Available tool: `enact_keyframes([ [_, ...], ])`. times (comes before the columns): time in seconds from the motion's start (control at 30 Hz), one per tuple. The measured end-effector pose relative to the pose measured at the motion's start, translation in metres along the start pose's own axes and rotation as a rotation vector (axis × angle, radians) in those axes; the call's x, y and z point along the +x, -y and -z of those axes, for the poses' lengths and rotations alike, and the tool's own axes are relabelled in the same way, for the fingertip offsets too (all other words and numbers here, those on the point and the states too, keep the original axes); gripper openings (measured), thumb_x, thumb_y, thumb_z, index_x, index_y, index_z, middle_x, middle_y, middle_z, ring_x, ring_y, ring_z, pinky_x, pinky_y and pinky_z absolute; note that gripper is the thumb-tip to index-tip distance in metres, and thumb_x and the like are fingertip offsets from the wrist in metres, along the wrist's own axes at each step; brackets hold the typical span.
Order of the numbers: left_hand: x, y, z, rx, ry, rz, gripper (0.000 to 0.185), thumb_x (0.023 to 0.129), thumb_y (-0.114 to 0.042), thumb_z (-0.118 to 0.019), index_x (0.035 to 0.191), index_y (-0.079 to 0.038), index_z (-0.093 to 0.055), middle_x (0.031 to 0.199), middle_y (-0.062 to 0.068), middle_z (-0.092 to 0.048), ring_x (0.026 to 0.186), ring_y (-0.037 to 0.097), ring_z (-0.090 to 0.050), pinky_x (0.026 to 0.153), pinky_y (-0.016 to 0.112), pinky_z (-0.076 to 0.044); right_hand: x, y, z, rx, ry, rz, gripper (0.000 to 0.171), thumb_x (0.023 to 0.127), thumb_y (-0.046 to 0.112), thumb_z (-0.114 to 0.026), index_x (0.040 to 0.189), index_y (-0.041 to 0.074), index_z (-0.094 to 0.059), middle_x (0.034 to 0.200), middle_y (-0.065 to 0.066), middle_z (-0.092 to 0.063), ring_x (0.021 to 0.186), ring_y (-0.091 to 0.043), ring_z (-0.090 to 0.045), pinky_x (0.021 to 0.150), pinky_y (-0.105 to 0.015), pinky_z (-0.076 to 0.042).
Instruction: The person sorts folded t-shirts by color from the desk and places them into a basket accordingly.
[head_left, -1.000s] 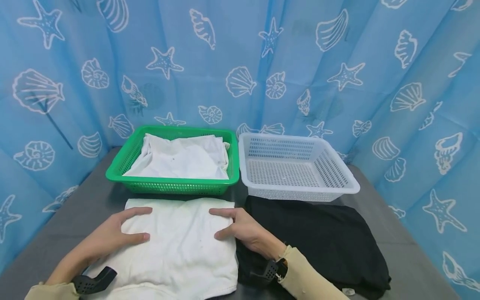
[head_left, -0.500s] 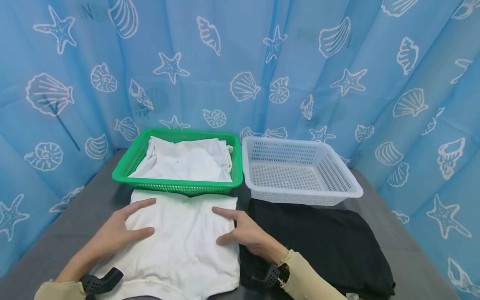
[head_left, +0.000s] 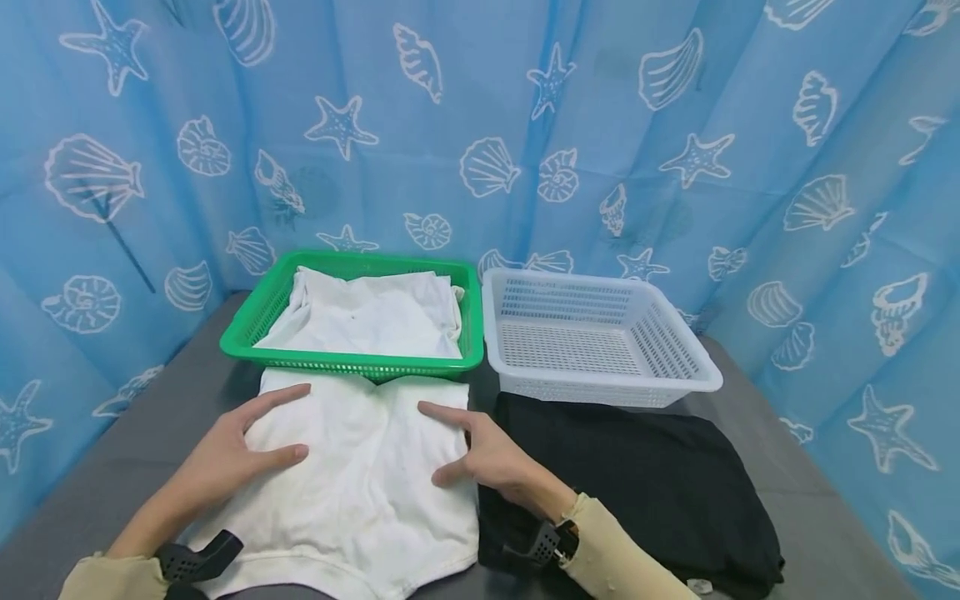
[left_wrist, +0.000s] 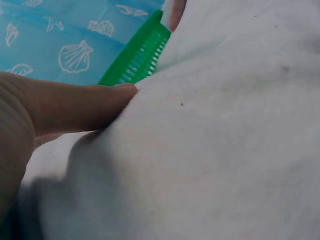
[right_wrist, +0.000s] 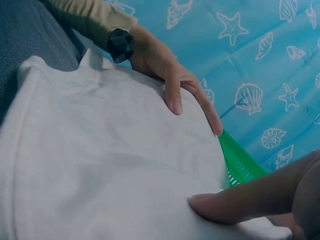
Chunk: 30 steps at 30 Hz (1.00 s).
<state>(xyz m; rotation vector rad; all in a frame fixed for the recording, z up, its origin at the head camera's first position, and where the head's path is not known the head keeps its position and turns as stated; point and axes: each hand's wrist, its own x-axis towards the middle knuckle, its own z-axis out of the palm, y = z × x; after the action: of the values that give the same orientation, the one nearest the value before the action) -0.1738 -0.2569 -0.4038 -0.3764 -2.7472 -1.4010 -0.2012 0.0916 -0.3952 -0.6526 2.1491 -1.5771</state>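
Observation:
A white garment (head_left: 352, 492) with a stitched hem spreads between my two hands. Its far edge overlaps the foot of the green basket (head_left: 360, 363) in the head view. My left hand (head_left: 225, 458) grips the left side, thumb on top of the cloth and the lower fingers hidden beneath. At the opposite side my right hand (head_left: 498, 454) holds the cloth the same way. In the left wrist view the thumb (left_wrist: 85, 105) presses into the fabric (left_wrist: 215, 140). The right wrist view shows the right thumb (right_wrist: 235, 202) on the cloth and the left hand (right_wrist: 165, 65) across from it.
Folded white cloth (head_left: 367, 317) lies in the green basket. To its right stands a white perforated basket (head_left: 600, 379) with nothing in it. A folded black garment (head_left: 630, 483) lies on the grey surface (head_left: 810, 500), right of my right hand. A blue shell-patterned curtain (head_left: 585, 108) hangs behind.
The white garment's far edge has risen toward the green basket, and more of its near hem shows. Both hands keep their hold. The head view has shifted slightly.

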Motion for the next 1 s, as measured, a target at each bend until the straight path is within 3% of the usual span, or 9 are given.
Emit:
enact_keyframes([
  [0.13,-0.001,-0.001,0.000,-0.026,-0.009,-0.005,0.074,0.084,-0.039,-0.079,0.149,-0.033,-0.044,0.150,0.009,-0.040,0.135,0.037,-0.034,0.094,0.064,-0.035,-0.001,0.005,0.004,0.027,-0.004,0.003,0.084,0.072,-0.006,-0.082,0.145,0.024,-0.051,0.141,0.000,-0.051,0.125,-0.020,-0.049,0.094,-0.036,-0.047],
  [0.27,-0.003,-0.004,-0.002,-0.069,0.000,-0.026,0.069,0.086,-0.034,-0.078,0.147,-0.035,-0.046,0.149,0.004,-0.041,0.133,0.032,-0.038,0.092,0.058,-0.040,-0.004,0.010,0.008,0.129,-0.005,-0.019,0.083,0.071,-0.008,-0.081,0.143,0.023,-0.054,0.134,-0.005,-0.056,0.115,-0.023,-0.056,0.090,-0.037,-0.049],
  [0.57,-0.006,-0.013,-0.002,-0.119,0.015,-0.065,0.065,0.090,-0.028,-0.075,0.147,-0.037,-0.045,0.150,-0.007,-0.039,0.137,0.024,-0.034,0.093,0.049,-0.042,-0.009,0.022,0.016,0.211,0.005,0.000,0.081,0.068,-0.008,-0.080,0.140,0.023,-0.058,0.142,-0.001,-0.049,0.122,-0.024,-0.050,0.093,-0.039,-0.047],
  [0.73,-0.006,-0.017,0.002,-0.164,0.015,-0.072,0.064,0.091,-0.025,-0.074,0.147,-0.036,-0.046,0.150,-0.008,-0.039,0.131,0.016,-0.040,0.088,0.035,-0.048,-0.009,0.025,0.015,0.229,0.037,0.005,0.081,0.069,-0.009,-0.080,0.141,0.021,-0.057,0.145,0.001,-0.048,0.124,-0.023,-0.049,0.094,-0.038,-0.047],
  [1.0,-0.008,-0.036,0.019,-0.255,0.001,-0.048,0.066,0.092,-0.020,-0.073,0.150,-0.032,-0.043,0.151,-0.002,-0.036,0.123,0.018,-0.044,0.083,0.032,-0.051,-0.017,0.044,0.028,0.304,0.071,0.037,0.082,0.073,-0.009,-0.078,0.145,0.021,-0.052,0.143,-0.011,-0.046,0.121,-0.030,-0.050,0.092,-0.042,-0.049],
])
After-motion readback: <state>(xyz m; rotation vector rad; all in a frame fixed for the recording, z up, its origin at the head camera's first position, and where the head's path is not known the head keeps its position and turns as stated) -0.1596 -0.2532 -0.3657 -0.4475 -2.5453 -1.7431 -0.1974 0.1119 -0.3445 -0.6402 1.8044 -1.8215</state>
